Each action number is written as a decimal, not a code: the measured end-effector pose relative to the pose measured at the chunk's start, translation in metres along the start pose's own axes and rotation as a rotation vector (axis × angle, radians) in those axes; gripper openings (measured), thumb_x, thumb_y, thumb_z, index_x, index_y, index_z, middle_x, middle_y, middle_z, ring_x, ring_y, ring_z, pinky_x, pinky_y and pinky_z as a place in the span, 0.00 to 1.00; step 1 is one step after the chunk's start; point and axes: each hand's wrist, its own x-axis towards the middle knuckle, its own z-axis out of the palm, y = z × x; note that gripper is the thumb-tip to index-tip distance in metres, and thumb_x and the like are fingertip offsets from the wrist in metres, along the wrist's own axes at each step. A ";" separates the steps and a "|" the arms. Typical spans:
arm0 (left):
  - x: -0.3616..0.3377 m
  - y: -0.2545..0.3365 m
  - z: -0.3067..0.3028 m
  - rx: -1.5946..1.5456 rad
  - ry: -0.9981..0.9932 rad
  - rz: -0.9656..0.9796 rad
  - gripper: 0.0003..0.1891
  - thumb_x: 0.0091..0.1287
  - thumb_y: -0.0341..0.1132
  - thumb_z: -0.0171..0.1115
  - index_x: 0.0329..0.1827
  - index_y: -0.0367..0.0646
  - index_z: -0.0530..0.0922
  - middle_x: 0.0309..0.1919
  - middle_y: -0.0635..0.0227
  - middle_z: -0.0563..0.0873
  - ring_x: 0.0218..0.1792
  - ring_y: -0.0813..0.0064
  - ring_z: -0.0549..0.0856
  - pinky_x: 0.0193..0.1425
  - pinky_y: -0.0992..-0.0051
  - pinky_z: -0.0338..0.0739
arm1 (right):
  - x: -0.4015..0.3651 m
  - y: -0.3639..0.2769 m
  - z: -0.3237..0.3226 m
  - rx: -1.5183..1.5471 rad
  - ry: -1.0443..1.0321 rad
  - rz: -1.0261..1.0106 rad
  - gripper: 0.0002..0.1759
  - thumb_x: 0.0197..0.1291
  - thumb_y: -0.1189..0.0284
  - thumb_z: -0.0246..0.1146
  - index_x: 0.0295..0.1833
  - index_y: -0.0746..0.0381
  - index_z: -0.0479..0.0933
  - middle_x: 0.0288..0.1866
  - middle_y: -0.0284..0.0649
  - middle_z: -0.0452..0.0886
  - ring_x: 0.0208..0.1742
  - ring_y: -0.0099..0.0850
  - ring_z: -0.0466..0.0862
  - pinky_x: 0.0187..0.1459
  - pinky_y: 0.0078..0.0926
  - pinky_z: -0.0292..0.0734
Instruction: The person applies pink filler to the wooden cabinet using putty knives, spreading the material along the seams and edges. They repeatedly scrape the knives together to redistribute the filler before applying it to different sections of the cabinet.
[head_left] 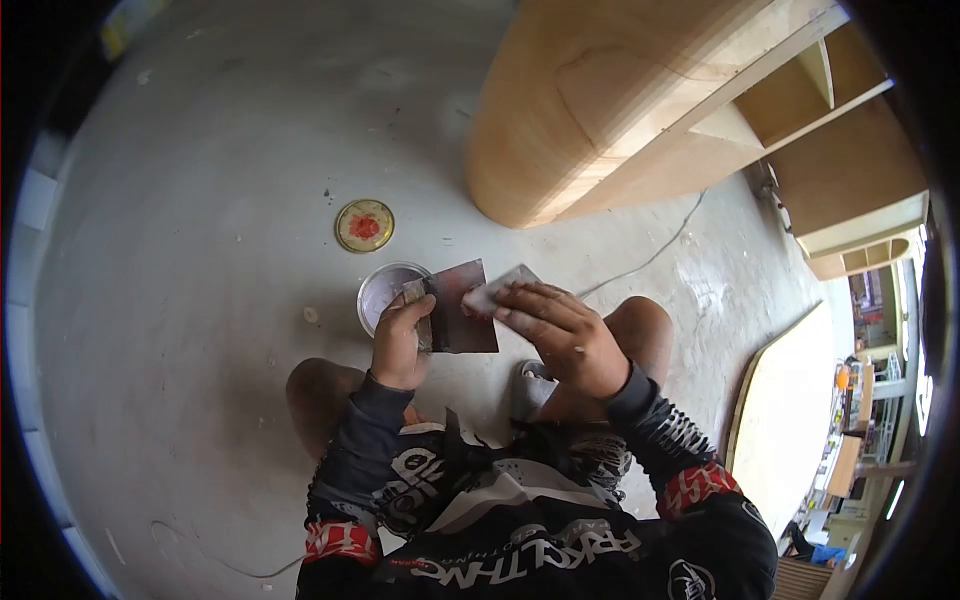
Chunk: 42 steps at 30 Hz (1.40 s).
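My left hand [400, 345] is closed around the handle end of a wide putty knife [465, 325], its dark rectangular blade held flat and pointing right. A reddish smear marks the blade. In my right hand [572, 340] is a thin grey spreader [515, 282], pressed under outstretched fingers; its left edge meets or overlaps the blade, with a small pinkish dab of putty there. Partly hidden beneath my left hand stands a round can [385, 285] with pale lilac-grey contents. Beyond it a round lid [364, 226] with a red patch lies on the floor.
A curved plywood cabinet [590, 110] with open shelves rises at the upper right. A pale board [785, 400] with a rounded edge lies at the right. A thin cable [650, 260] runs across the grey floor [200, 270]. My bent knees flank the work.
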 end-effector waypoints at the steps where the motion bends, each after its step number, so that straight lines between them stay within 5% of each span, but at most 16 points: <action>1: 0.000 0.001 0.001 -0.124 -0.016 -0.102 0.16 0.67 0.30 0.54 0.57 0.38 0.77 0.50 0.63 0.85 0.51 0.67 0.85 0.61 0.67 0.78 | -0.002 -0.001 0.010 0.023 0.047 -0.002 0.25 0.54 0.78 0.61 0.61 0.62 0.78 0.63 0.47 0.78 0.64 0.45 0.78 0.65 0.40 0.74; 4: 0.001 0.002 0.000 -0.309 -0.060 -0.226 0.16 0.68 0.32 0.55 0.57 0.40 0.77 0.52 0.62 0.85 0.52 0.65 0.85 0.62 0.63 0.79 | -0.013 -0.010 0.047 0.073 0.144 0.087 0.32 0.52 0.82 0.62 0.67 0.61 0.73 0.64 0.48 0.77 0.64 0.47 0.78 0.64 0.41 0.75; 8: 0.005 0.011 -0.005 -0.445 -0.053 -0.177 0.14 0.68 0.31 0.55 0.56 0.41 0.77 0.53 0.62 0.84 0.56 0.66 0.83 0.66 0.61 0.76 | -0.041 -0.002 0.046 0.204 -0.164 0.369 0.33 0.54 0.90 0.55 0.67 0.62 0.72 0.62 0.49 0.79 0.62 0.46 0.80 0.64 0.39 0.75; 10: 0.013 0.015 -0.011 -0.422 -0.040 -0.072 0.14 0.69 0.31 0.56 0.56 0.39 0.77 0.51 0.64 0.84 0.55 0.69 0.83 0.65 0.65 0.74 | -0.070 -0.004 0.056 0.555 0.061 0.670 0.27 0.60 0.87 0.55 0.67 0.65 0.71 0.61 0.46 0.79 0.60 0.39 0.80 0.61 0.36 0.76; 12: 0.026 0.006 -0.019 -0.016 -0.059 0.252 0.16 0.70 0.31 0.56 0.59 0.37 0.76 0.52 0.59 0.83 0.54 0.66 0.83 0.64 0.64 0.75 | -0.053 -0.021 0.044 1.062 0.431 0.931 0.21 0.64 0.84 0.54 0.64 0.69 0.71 0.59 0.42 0.80 0.57 0.30 0.81 0.58 0.30 0.76; 17: 0.022 0.018 0.012 0.298 -0.146 0.417 0.13 0.75 0.31 0.53 0.58 0.35 0.76 0.48 0.63 0.82 0.52 0.74 0.80 0.62 0.75 0.72 | -0.014 -0.028 0.045 1.525 0.724 1.051 0.17 0.65 0.82 0.55 0.59 0.69 0.71 0.51 0.39 0.81 0.50 0.29 0.82 0.52 0.26 0.76; 18: 0.017 0.022 0.025 0.364 -0.195 0.485 0.14 0.77 0.33 0.50 0.59 0.36 0.75 0.42 0.72 0.80 0.46 0.82 0.77 0.56 0.81 0.70 | -0.008 -0.025 0.047 1.527 0.712 1.033 0.16 0.65 0.82 0.55 0.58 0.68 0.71 0.50 0.38 0.81 0.49 0.28 0.82 0.51 0.26 0.76; 21: 0.022 0.028 0.023 0.485 -0.293 0.379 0.10 0.78 0.35 0.48 0.50 0.39 0.76 0.35 0.80 0.75 0.39 0.87 0.71 0.47 0.83 0.67 | 0.003 -0.008 0.042 1.469 0.667 0.991 0.16 0.65 0.82 0.54 0.58 0.67 0.70 0.49 0.38 0.81 0.47 0.27 0.82 0.50 0.26 0.77; 22: 0.029 0.032 0.012 0.589 -0.370 0.267 0.11 0.79 0.37 0.47 0.41 0.42 0.73 0.32 0.82 0.69 0.35 0.89 0.65 0.42 0.83 0.63 | 0.005 -0.004 0.040 1.443 0.663 0.972 0.16 0.65 0.82 0.54 0.58 0.67 0.70 0.49 0.39 0.81 0.47 0.27 0.82 0.50 0.27 0.77; 25: 0.037 0.027 0.012 0.639 -0.499 -0.043 0.13 0.80 0.39 0.47 0.36 0.43 0.68 0.31 0.82 0.65 0.34 0.88 0.63 0.41 0.82 0.61 | 0.008 0.016 0.022 1.354 0.695 0.800 0.15 0.66 0.82 0.54 0.58 0.67 0.70 0.49 0.40 0.81 0.49 0.27 0.82 0.52 0.27 0.77; 29: 0.048 0.018 0.056 -0.207 -0.020 -0.182 0.22 0.80 0.50 0.45 0.57 0.39 0.74 0.40 0.66 0.84 0.41 0.74 0.84 0.50 0.75 0.80 | 0.010 0.039 -0.003 0.454 0.556 0.020 0.25 0.58 0.93 0.50 0.61 0.65 0.69 0.50 0.50 0.80 0.55 0.43 0.83 0.61 0.41 0.77; 30: 0.052 0.021 0.051 -0.261 -0.243 -0.217 0.22 0.78 0.46 0.50 0.61 0.35 0.71 0.53 0.57 0.84 0.54 0.63 0.85 0.64 0.66 0.79 | 0.009 0.053 0.001 0.451 0.517 -0.180 0.32 0.55 0.97 0.47 0.63 0.61 0.70 0.51 0.54 0.79 0.57 0.50 0.82 0.64 0.50 0.74; 33: 0.072 0.004 0.044 -0.397 -0.268 -0.253 0.19 0.76 0.39 0.53 0.62 0.36 0.72 0.53 0.58 0.83 0.54 0.64 0.84 0.62 0.64 0.79 | 0.013 0.078 -0.002 0.416 0.313 -0.423 0.27 0.54 0.91 0.64 0.59 0.59 0.79 0.55 0.52 0.77 0.63 0.53 0.79 0.68 0.53 0.69; 37: 0.070 0.015 0.075 -0.301 -0.135 -0.045 0.17 0.72 0.31 0.54 0.61 0.37 0.73 0.54 0.59 0.83 0.56 0.63 0.84 0.64 0.61 0.78 | 0.003 0.128 0.017 0.249 0.191 -0.292 0.32 0.50 0.86 0.69 0.63 0.55 0.79 0.59 0.49 0.73 0.69 0.52 0.73 0.70 0.53 0.67; 41: 0.082 -0.010 0.076 -0.436 -0.155 0.026 0.17 0.72 0.30 0.53 0.62 0.37 0.74 0.58 0.57 0.82 0.61 0.63 0.80 0.69 0.60 0.74 | -0.012 0.172 0.010 0.289 -0.017 0.045 0.31 0.55 0.87 0.62 0.65 0.56 0.76 0.57 0.49 0.77 0.67 0.46 0.76 0.67 0.42 0.72; 42: 0.082 -0.014 0.082 -0.385 -0.066 0.041 0.18 0.72 0.30 0.52 0.62 0.33 0.73 0.58 0.56 0.81 0.61 0.62 0.80 0.68 0.63 0.73 | -0.024 0.193 0.014 0.263 -0.104 0.005 0.24 0.63 0.84 0.56 0.65 0.62 0.75 0.57 0.48 0.79 0.63 0.41 0.79 0.61 0.38 0.77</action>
